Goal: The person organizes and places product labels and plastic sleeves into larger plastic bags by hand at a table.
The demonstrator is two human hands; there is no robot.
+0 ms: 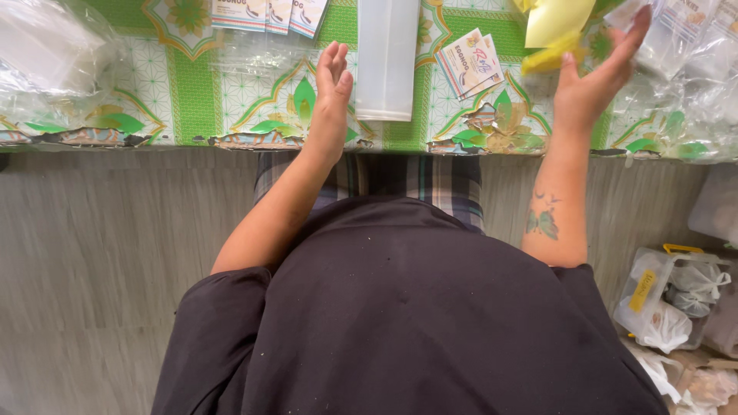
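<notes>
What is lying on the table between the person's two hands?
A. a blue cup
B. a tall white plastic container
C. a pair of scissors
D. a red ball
B: a tall white plastic container lies on the green patterned tablecloth, between the open left hand and the open right hand.

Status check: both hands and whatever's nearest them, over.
Left hand open, edge-on, holding nothing, beside white container. Right hand open, reaching at yellow bag. Label cards lie between them.
</notes>
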